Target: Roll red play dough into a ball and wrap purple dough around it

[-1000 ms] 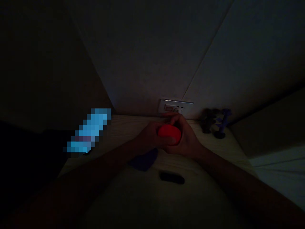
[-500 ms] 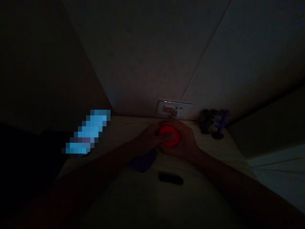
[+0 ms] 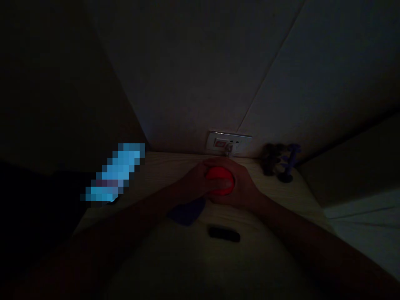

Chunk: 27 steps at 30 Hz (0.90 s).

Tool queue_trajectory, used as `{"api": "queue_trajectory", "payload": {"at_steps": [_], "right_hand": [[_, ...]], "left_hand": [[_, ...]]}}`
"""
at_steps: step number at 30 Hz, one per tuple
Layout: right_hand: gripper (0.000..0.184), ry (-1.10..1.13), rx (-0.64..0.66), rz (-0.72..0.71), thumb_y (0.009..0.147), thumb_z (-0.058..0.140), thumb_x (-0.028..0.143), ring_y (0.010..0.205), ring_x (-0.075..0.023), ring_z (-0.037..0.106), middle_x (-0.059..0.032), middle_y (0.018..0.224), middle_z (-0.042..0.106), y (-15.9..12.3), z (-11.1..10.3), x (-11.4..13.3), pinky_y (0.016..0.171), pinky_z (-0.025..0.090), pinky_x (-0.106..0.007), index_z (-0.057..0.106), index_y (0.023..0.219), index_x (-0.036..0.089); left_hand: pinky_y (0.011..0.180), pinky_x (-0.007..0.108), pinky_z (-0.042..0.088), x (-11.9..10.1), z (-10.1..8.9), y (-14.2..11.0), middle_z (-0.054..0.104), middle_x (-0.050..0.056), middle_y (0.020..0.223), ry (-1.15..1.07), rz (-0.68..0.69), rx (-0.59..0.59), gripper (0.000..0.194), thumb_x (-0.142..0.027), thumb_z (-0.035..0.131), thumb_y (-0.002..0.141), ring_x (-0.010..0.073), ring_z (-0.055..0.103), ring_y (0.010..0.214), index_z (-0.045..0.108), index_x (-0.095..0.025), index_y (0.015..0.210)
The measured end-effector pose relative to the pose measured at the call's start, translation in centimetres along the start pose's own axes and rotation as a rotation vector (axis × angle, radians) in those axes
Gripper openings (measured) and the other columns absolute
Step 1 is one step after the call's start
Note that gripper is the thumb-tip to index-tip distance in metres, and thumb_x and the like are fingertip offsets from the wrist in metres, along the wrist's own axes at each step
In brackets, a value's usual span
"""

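Note:
A round object glowing red [image 3: 219, 175] is held between both my hands above the wooden tabletop; its exact kind I cannot make out in the dark. My left hand [image 3: 198, 179] grips it from the left, with the thumb laid across its glowing face. From the right, my right hand [image 3: 242, 179] wraps round its far and right side. A dark blue flat piece [image 3: 187, 211], perhaps cloth, lies below my left wrist. Nearer to me is a small black oblong object [image 3: 224, 234].
Behind my hands, a wall socket plate [image 3: 215, 141] has a lit red switch and a plug in it. At the right back stand a purple figure-like stand [image 3: 290, 162] and a dark brown object [image 3: 270, 160]. A bright blurred-out screen [image 3: 117, 173] is at left on the wooden tabletop [image 3: 159, 166].
Both hands and the glowing red object have shifted slightly left and toward me. More of the plug at the socket shows. The other things stay put.

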State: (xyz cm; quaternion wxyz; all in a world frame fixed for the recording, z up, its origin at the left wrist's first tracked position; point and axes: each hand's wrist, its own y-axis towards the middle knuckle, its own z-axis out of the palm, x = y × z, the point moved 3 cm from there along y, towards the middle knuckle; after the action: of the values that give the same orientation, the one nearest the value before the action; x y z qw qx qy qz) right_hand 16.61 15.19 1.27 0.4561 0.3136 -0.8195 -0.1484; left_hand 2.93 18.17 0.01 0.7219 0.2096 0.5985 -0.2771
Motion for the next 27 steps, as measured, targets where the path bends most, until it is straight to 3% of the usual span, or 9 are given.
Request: {"api": "queue_trajectory", "payload": {"at_steps": [4,7,12,16,22,27], "right_hand": [[0.050,-0.148,-0.129,0.021,0.078,0.078,0.049,0.100,-0.0290,0.072,-0.0089,0.111,0.074,-0.28,-0.01,-0.55,0.086,0.060,-0.045,0.064,0.120,0.025],[0.050,-0.194,-0.139,-0.023,0.081,0.077,0.049,0.104,-0.0308,0.071,-0.0106,0.113,0.072,-0.27,0.04,-0.69,0.087,0.059,-0.047,0.061,0.122,0.025],[0.074,-0.138,-0.035,-0.072,0.072,0.086,0.048,0.119,-0.0332,0.065,-0.0115,0.129,0.066,-0.05,0.01,-0.40,0.100,0.055,-0.051,0.054,0.136,0.027],[0.087,-0.007,0.044,-0.012,0.070,0.089,0.051,0.127,-0.0324,0.061,-0.0103,0.138,0.061,0.23,-0.37,-0.35,0.107,0.051,-0.051,0.050,0.145,0.030],[0.074,0.064,0.103,-0.062,0.074,0.086,0.047,0.121,-0.0295,0.065,-0.0083,0.134,0.066,0.56,-0.61,-0.36,0.103,0.053,-0.048,0.056,0.139,0.031],[0.056,-0.009,0.031,-0.095,0.071,0.087,0.041,0.107,-0.0284,0.070,-0.0072,0.118,0.073,0.28,-0.46,-0.07,0.093,0.057,-0.044,0.063,0.121,0.028]], "left_hand": [[0.065,0.027,0.051,0.29,-0.10,0.06,0.069,0.002,0.080,0.047,-0.064,-0.028,0.035,-0.029,0.092,0.059,0.0155,0.061,0.072,0.070,-0.014,0.081],[0.061,0.025,0.047,0.12,-0.28,-0.07,0.067,0.000,0.076,0.100,-0.064,-0.081,0.035,-0.026,0.093,0.057,0.0131,0.056,0.067,0.068,-0.014,0.078],[0.059,0.026,0.046,-0.30,-0.22,-0.36,0.066,0.001,0.074,0.167,-0.058,-0.076,0.034,-0.033,0.092,0.060,0.0141,0.056,0.066,0.067,-0.015,0.075],[0.060,0.027,0.048,-0.15,-0.34,-0.38,0.069,0.002,0.075,0.182,-0.063,-0.059,0.032,-0.035,0.089,0.064,0.0159,0.059,0.067,0.068,-0.015,0.077],[0.075,0.032,0.055,-0.14,-0.21,-0.08,0.074,0.004,0.092,0.162,0.037,0.037,0.037,-0.031,0.090,0.064,0.0204,0.067,0.084,0.072,-0.016,0.093],[0.078,0.032,0.055,-0.32,-0.35,0.04,0.072,0.003,0.094,0.113,0.025,0.018,0.045,-0.024,0.092,0.057,0.0207,0.066,0.088,0.071,-0.016,0.096]]}}
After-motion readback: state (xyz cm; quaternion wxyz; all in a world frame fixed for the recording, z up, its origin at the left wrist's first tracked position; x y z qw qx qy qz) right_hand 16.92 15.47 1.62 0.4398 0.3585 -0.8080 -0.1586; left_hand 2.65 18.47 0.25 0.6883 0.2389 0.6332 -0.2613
